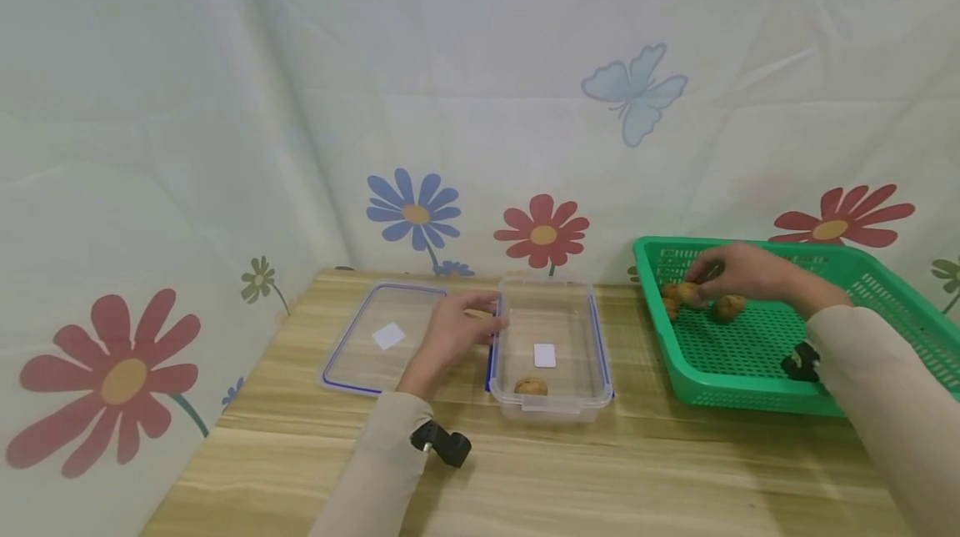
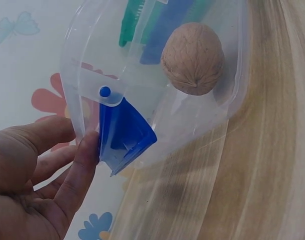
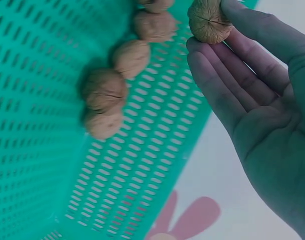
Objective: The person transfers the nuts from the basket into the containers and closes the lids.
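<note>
A clear plastic container [image 1: 600, 353] stands in the middle of the wooden table with one walnut [image 1: 530, 387] [image 2: 192, 57] inside, near its front wall. My left hand [image 1: 487, 318] [image 2: 81, 142] rests against the container's left side, and its thumb touches the blue clasp [image 2: 125, 132], fingers relaxed. Over the far left corner of the green basket [image 1: 750, 387], my right hand [image 1: 699, 283] [image 3: 212, 37] pinches a walnut [image 1: 687, 293] [image 3: 208, 21] at its fingertips. Several more walnuts [image 3: 105, 90] lie on the basket floor [image 3: 37, 100].
The container's clear lid [image 1: 352, 345], edged in blue, lies flat just left of the container. A flower-printed cloth backdrop [image 1: 480, 103] closes off the back and left. Bare wood [image 1: 600, 470] stretches along the table's front.
</note>
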### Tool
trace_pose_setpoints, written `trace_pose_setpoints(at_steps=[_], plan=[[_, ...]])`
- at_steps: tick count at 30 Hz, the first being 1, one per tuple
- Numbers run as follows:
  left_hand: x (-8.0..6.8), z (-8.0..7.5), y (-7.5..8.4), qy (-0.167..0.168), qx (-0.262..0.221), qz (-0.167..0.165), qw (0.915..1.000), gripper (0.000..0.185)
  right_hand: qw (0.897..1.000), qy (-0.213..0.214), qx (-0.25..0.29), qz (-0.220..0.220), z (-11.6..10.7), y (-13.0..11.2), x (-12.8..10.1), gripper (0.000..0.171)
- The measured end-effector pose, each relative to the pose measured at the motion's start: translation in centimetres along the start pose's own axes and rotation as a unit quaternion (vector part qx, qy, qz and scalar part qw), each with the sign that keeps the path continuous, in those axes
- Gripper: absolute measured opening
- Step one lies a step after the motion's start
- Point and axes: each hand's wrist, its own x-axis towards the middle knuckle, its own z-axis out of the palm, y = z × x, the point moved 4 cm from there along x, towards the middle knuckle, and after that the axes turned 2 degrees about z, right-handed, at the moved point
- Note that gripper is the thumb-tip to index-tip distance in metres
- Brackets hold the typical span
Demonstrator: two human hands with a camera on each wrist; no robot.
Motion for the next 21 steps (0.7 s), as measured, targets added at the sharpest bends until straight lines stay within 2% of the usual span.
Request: trace_pose_setpoints(at_steps=[8,21], plan=[[-0.1,0.1,0.1,-0.001,-0.002,-0.002,1.0,0.047,0.999,0.051,0.003,-0.002,-2.1,-2.4,-1.1,0.031],[-0.2,0.1,0.2,0.0,-0.005,0.003,1.0,0.046,0.996,0.093,0.005,-0.017,-3.4,-6.1,-2.8,0.029]])
